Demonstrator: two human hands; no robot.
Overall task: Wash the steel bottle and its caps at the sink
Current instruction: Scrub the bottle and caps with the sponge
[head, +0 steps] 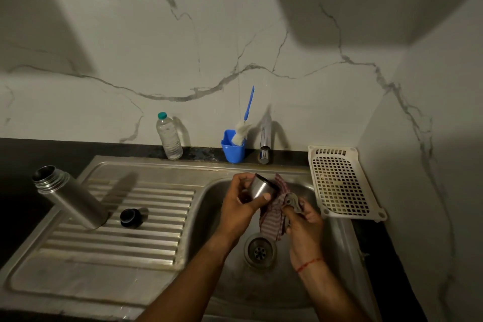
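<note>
- View from above a steel sink (337, 248) set in a dark counter (15, 191), with a marble-veined wall (261, 34) behind.
- The left hand (239, 206) grips a steel cap (261, 188) over the basin, thumb curled across its near side and fingers behind it.
- The right hand (304, 225) pinches a checked cloth (274, 217) in curled fingers. The cloth hangs down and touches the cap's right edge.
- A red thread (309, 263) circles the right wrist.
- The drain (260, 251) lies below and between the 2 hands.
- The steel bottle (70, 196) stands uncapped on the ribbed drainboard (146, 238), left of the basin and well apart from the hands.
- A black cap (132, 218) lies on the drainboard just right of the bottle's base.
- The tap (265, 144) stands at the far rim, above the hands.
- Left of the tap, a blue cup (232, 150) holds a brush (241, 133) with a blue handle, bristles down.
- Further left, a clear plastic bottle (169, 138) with a green lid stands against the wall.
- A white slotted basket (339, 183) rests on the counter at the right of the sink.
</note>
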